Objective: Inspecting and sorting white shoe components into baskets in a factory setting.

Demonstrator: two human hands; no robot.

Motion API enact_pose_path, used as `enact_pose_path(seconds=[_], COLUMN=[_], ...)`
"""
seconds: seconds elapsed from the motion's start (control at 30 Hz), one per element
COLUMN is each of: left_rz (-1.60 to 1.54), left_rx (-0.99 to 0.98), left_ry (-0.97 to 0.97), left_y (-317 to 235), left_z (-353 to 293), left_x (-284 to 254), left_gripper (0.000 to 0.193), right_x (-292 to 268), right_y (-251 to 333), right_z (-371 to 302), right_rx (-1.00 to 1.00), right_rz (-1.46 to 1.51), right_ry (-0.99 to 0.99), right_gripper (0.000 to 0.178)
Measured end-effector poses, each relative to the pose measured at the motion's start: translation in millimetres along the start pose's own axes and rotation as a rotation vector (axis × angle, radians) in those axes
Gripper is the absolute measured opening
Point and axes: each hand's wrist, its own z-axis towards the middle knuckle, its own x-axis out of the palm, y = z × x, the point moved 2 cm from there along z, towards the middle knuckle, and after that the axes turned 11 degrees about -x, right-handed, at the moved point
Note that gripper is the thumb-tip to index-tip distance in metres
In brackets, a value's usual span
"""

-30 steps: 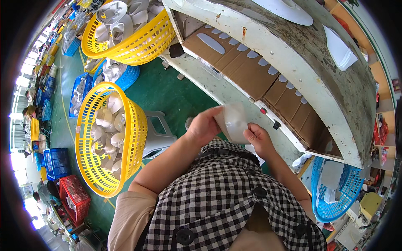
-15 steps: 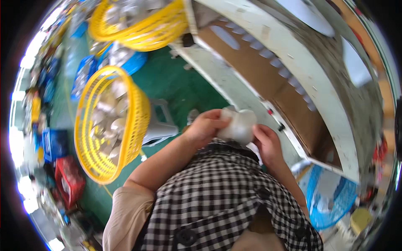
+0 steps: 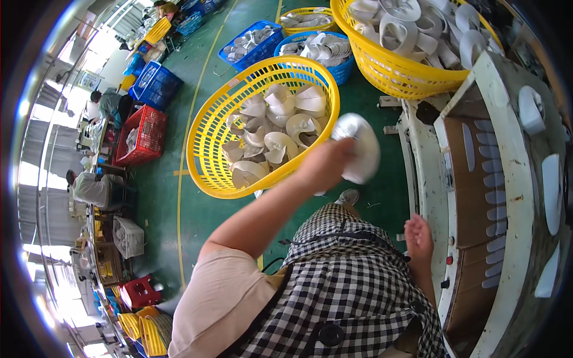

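Note:
My left hand (image 3: 330, 164) grips a rounded white piece (image 3: 363, 152) by its near edge. The piece is blurred, and it is held just right of a yellow plastic basket (image 3: 203, 160). Inside that basket lie several curled white pieces (image 3: 279, 143). My right hand (image 3: 419, 238) is beside the white workbench frame (image 3: 431, 188), holding nothing, with its fingers apart and slightly bent.
A larger yellow basket (image 3: 382, 71) of white pieces stands ahead on the right. Behind the nearer basket are blue baskets (image 3: 340, 70) with similar pieces. The bench has a cardboard-lined compartment (image 3: 477, 218) with flat white pieces. A red crate (image 3: 149, 137) and seated people are at left.
My hands have separated. The left has swung forward and left with the white piece toward the yellow basket, while the right has let go. The view has turned left.

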Motion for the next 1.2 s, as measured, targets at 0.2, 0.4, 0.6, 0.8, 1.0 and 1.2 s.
enact_pose_path(seconds=[0.2,0.4,0.6,0.8,1.0,1.2], left_rz=[0.586,0.753,0.416,0.14,-0.112,0.041], left_rx=[-0.034,-0.019,0.249,0.688,0.217,0.498], left_ry=[-0.418,-0.367,-0.387,-0.483,-0.813,-0.587], left_y=[77,119,-25,-169,-210,-227], left_z=[71,114,123,237,357,339], left_x=[-76,-52,-94,-102,-110,-102], left_gripper=[0.016,0.025,0.022,0.023,0.051,0.027], right_x=[24,23,4,-4,28,62], right_y=[-8,2,39,125,138,118], right_z=[24,45,92,196,301,375], right_rx=[0.064,0.215,0.094,-0.351,-0.691,-0.493], right_rz=[0.168,0.07,0.047,-0.258,-0.57,-0.936], right_ry=[0.151,0.136,0.007,-0.052,0.004,0.146], right_gripper=[0.03,0.028,0.022,0.017,0.02,0.041])
